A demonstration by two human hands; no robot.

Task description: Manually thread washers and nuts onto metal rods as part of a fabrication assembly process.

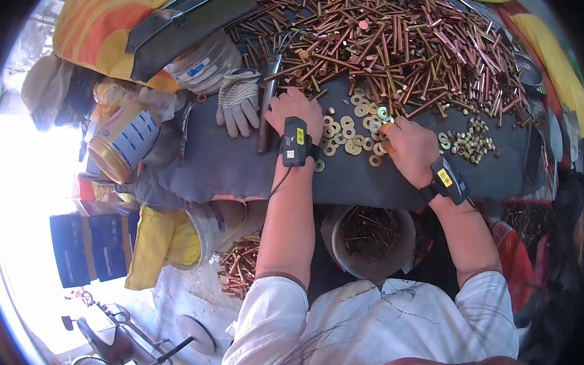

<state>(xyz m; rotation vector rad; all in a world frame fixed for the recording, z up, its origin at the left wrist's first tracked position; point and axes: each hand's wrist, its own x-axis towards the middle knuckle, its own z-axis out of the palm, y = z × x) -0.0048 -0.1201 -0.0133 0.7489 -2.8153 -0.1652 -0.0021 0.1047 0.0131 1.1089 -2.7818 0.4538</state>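
Observation:
My left hand (295, 113) is at the near edge of a big heap of coppery bolts (396, 35), fingers curled and pointing away. A dark and silver metal bar (269, 98) lies along its left side. What those fingers grip, if anything, is hidden. To the right, my right hand (412, 146) is closed at the edge of a spread of flat brass-coloured washers (349, 132), with an orange band around one finger. Its fingertips are bunched by the washers, and their contents cannot be made out. Small nuts (473, 141) lie in a pile right of it.
A striped work glove (238, 103), stacked white tubs (205, 61) and a tipped tin (125, 142) stand left on or beside the dark table cover (225, 169). Below the table edge are a bucket of bolts (338, 239) and a floor pile of bolts (238, 268).

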